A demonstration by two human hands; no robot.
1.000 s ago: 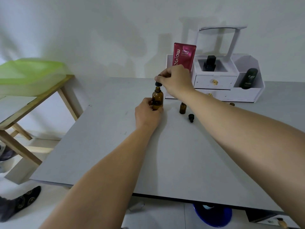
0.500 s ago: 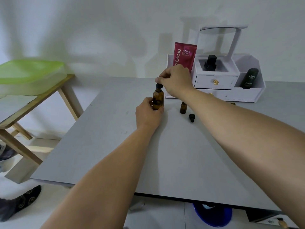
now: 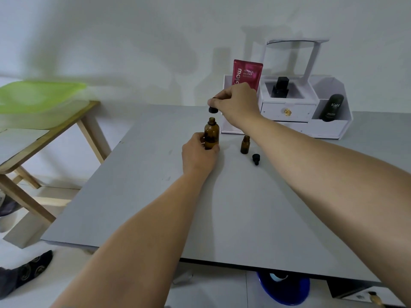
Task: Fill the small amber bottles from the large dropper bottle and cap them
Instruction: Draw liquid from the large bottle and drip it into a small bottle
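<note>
The large amber dropper bottle stands upright on the grey table, its neck open. My left hand grips its lower body. Just above the neck, my right hand pinches the black dropper cap, lifted free of the bottle; no pipette shows below the cap. A small amber bottle stands uncapped to the right. Its small black cap lies on the table beside it.
A white organiser at the back of the table holds a red tube, a black bottle and a dark tube. A wooden side table with a green lid stands left. A blue bin sits under the table.
My right hand has lifted the black dropper cap off the large bottle's neck; a second ago it rested on top. The left hand stays on the bottle.
</note>
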